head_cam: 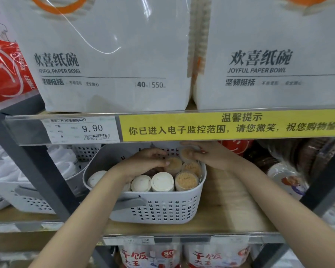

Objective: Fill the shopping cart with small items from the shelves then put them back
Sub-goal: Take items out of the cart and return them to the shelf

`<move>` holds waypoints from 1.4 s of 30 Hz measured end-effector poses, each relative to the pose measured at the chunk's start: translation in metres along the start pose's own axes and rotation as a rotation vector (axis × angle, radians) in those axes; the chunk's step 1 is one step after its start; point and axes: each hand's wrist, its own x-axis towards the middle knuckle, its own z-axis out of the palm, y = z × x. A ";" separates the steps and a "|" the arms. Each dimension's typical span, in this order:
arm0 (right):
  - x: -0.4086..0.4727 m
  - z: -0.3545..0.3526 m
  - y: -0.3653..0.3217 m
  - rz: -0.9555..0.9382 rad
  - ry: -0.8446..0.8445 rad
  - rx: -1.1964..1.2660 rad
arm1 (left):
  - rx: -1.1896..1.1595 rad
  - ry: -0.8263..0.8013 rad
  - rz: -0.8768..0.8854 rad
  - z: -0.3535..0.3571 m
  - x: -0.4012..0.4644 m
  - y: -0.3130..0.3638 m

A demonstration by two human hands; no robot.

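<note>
The grey perforated basket stands on the wooden shelf, under the yellow notice strip. It holds upright toothpick jars: white-lidded ones along the front, clear ones showing packed sticks at the right.

Handling, as judged: the jars look light, rigid and smooth-sided, so liable to slip. Each is best taken round the body just below the lid, not by the lid alone, which may pop off.

The left hand reaches into the middle of the basket, fingers curled over the jars, fingertips touching one clear jar. Whether it grips that jar or merely steadies it cannot be told.

The right hand sits at the basket's back right corner, under the shelf edge. Its thumb and fingers pinch a raised jar, tilted, above the others.

No shopping cart is in view.
</note>
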 end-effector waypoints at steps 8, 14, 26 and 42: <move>-0.004 0.005 0.006 -0.060 0.181 -0.045 | -0.131 0.073 -0.021 0.003 -0.003 0.005; -0.027 0.005 -0.013 -0.080 0.312 -0.057 | -0.073 0.203 0.119 0.000 -0.013 0.015; -0.081 0.065 -0.127 -0.137 0.451 -0.143 | 0.871 0.409 0.483 -0.029 -0.174 -0.037; -0.080 0.376 -0.384 -0.470 -0.479 0.093 | 0.117 1.073 -0.764 -0.058 -0.575 -0.267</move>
